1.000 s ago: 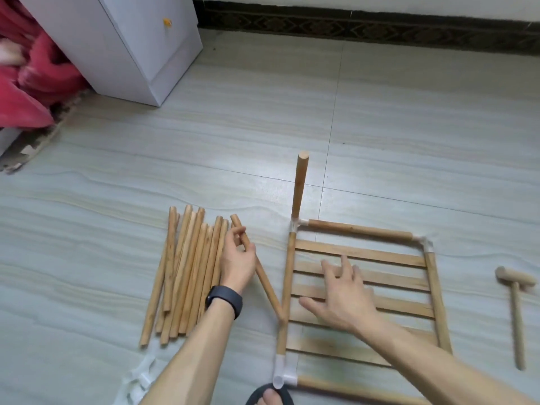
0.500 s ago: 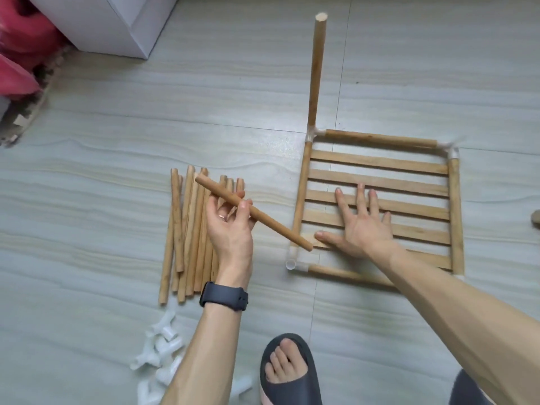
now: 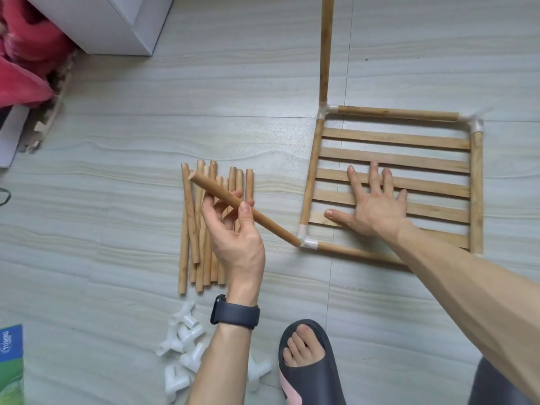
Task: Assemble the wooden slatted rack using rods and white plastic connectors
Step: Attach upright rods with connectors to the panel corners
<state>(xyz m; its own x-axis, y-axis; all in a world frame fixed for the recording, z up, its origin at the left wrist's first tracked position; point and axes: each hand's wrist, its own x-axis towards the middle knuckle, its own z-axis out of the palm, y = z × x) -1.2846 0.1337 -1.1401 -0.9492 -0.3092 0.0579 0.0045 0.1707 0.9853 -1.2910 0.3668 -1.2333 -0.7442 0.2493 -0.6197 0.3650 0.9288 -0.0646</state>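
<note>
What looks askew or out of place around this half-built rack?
Little: in the loose rod pile, one rod lies slanted across its neighbours. The slatted rack looks square; its far-right connector is too blurred to judge.

- Left hand [image 3: 236, 241], right hand [image 3: 377, 209]: bare, nails short.
- Left forearm [image 3: 222, 366], right forearm [image 3: 467, 290]: bare to the frame edge.
- Left wrist: dark navy band [image 3: 235, 315], wide smooth strap, thicker black case on the outer side.
- Foot [image 3: 304, 349]: toes bare, in a dark grey open-toe slide [image 3: 314, 384], thick upper, pink edge along the sole.
- Lower right corner: patch of dark grey fabric [image 3: 496, 384], matte, garment type unclear.
</note>
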